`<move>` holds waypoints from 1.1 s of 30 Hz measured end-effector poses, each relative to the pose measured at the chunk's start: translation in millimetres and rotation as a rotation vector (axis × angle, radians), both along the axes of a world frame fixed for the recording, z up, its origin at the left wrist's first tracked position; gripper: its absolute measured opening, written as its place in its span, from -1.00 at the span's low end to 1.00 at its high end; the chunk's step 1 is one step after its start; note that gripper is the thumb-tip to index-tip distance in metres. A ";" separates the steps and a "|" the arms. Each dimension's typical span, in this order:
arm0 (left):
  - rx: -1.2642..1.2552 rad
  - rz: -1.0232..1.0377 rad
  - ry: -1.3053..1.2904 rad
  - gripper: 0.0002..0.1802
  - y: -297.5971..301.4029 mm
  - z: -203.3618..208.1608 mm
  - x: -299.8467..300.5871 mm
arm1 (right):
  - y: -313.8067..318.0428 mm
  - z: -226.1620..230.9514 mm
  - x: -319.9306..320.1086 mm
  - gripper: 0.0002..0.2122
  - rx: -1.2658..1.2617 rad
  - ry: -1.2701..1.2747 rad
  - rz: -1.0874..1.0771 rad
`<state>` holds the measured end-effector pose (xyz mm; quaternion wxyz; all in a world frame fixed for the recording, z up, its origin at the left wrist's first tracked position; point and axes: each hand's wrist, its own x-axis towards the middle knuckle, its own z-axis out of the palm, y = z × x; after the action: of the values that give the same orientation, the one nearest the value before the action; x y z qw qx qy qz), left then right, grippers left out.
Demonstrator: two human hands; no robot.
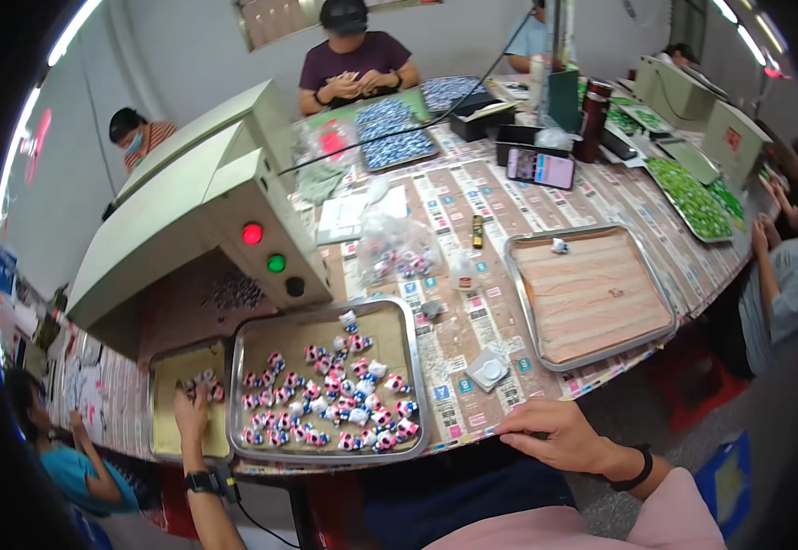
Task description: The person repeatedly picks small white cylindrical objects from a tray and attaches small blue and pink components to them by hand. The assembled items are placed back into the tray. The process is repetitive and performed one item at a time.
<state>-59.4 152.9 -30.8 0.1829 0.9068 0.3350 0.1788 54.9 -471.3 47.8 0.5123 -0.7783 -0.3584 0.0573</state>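
Observation:
My left hand [192, 413] reaches into a small tray [169, 438] lined with yellowish material at the left. Its fingers are closed at a small cluster of pink, white and blue figurines [217, 394] and seem to pinch one; the fingertips are partly hidden. Right beside it stands a larger metal tray [420, 394] with many painted figurines [336, 373] lying loose in it. My right hand [553, 436] hovers by the table's front edge, fingers stretched to the left and thumb apart, holding nothing. Nearest to it on the table is a small white square object [488, 369].
A beige machine [199, 206] with red and green lights stands at the left. Another metal tray [592, 358] at the right bears one small figurine [559, 246]. A bag of figurines [401, 252], a propped phone [540, 169] and a dark flask [594, 119] stand farther back. Other people work around the table.

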 end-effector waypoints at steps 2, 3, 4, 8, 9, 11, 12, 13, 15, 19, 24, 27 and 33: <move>0.075 0.046 0.087 -0.23 -4.5 0.6 12.4 | -4.8 0.0 -1.4 -0.85 -0.013 -0.027 0.001; 0.113 0.075 0.129 -0.20 -6.8 0.9 17.6 | -8.1 0.3 -0.8 -0.85 -0.021 -0.037 0.004; 0.171 0.043 0.133 -0.20 -10.3 -0.8 21.0 | -10.4 0.7 -0.6 -0.86 -0.031 -0.046 0.011; 0.272 -0.010 0.173 -0.17 -34.2 3.0 32.7 | -13.8 6.0 3.7 -0.86 -0.054 -0.080 0.025; 0.277 0.002 0.186 -0.17 -39.2 3.2 33.6 | -12.6 9.0 5.4 -0.86 -0.065 -0.109 0.026; 0.292 0.005 0.160 -0.19 -41.3 10.8 17.6 | -2.1 11.8 10.3 -0.86 -0.085 -0.152 0.045; 0.415 -0.070 0.052 -0.27 -19.3 -7.0 12.1 | -0.9 13.7 8.6 -0.86 -0.102 -0.166 0.043; 0.291 -0.055 0.078 -0.32 -39.7 10.8 18.8 | 2.1 13.1 8.2 -0.86 -0.134 -0.178 0.047; 0.380 -0.025 0.004 -0.43 -17.5 -0.1 2.5 | 10.2 13.0 3.6 -0.87 -0.137 -0.155 0.069; 0.095 0.055 -0.073 -0.48 -37.6 9.0 29.4 | 11.5 15.3 -6.8 -0.87 -0.219 -0.174 0.012; 0.402 -0.152 -0.274 -0.30 -72.6 54.0 43.8 | 29.2 18.0 -15.7 -0.87 -0.222 -0.129 -0.031; 0.283 -0.223 -0.081 -0.04 -62.5 59.1 81.4 | 40.9 27.3 -19.2 -0.90 -0.199 -0.106 0.020; 0.268 -0.117 0.308 0.24 -18.3 38.9 181.4 | 41.6 36.8 -21.6 -0.91 -0.184 -0.074 -0.005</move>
<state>122.1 134.6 8.2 0.0175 0.9576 0.2790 0.0700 33.3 -429.7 84.6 0.4252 -0.8246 -0.3683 0.0600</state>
